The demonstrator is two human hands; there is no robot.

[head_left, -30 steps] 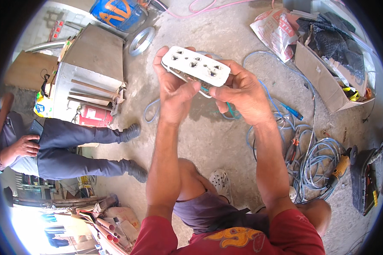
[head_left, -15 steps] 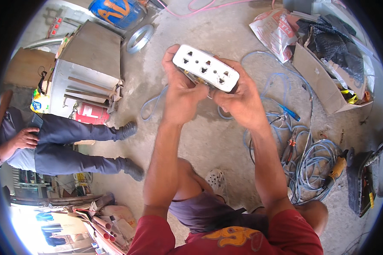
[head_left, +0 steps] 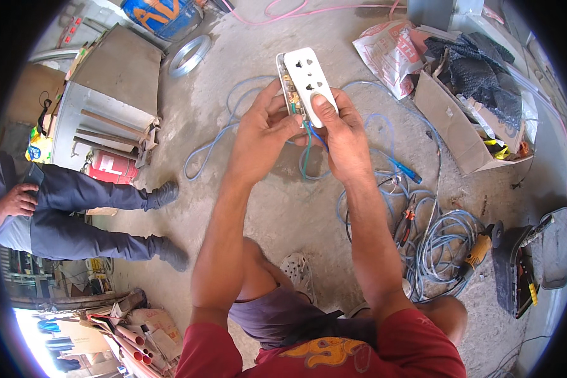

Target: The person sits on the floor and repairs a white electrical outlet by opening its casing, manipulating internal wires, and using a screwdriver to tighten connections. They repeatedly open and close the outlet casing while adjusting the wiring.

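A white power strip (head_left: 304,66) is held upright between my hands, its socket face toward me and shifted off its back housing. Brass contacts (head_left: 293,97) and green and blue wires show in the opened left side. My left hand (head_left: 264,132) grips the housing's lower left, thumb beside the wires. My right hand (head_left: 343,142) grips the strip's lower right, thumb pressed on the white face. The green wire (head_left: 305,160) hangs below the strip toward the concrete floor.
A co-worker's legs (head_left: 94,214) are at left, near a grey cabinet (head_left: 116,69) and red container (head_left: 110,165). At right lie a cardboard box (head_left: 447,126), blue screwdriver (head_left: 404,169), pliers (head_left: 407,220), coiled cables (head_left: 447,233), yellow power tool (head_left: 475,252) and toolbox (head_left: 513,271).
The power strip has turned from nearly horizontal to upright, baring the contacts along its left side. My right thumb has moved onto its face, and my left hand has shifted down its side.
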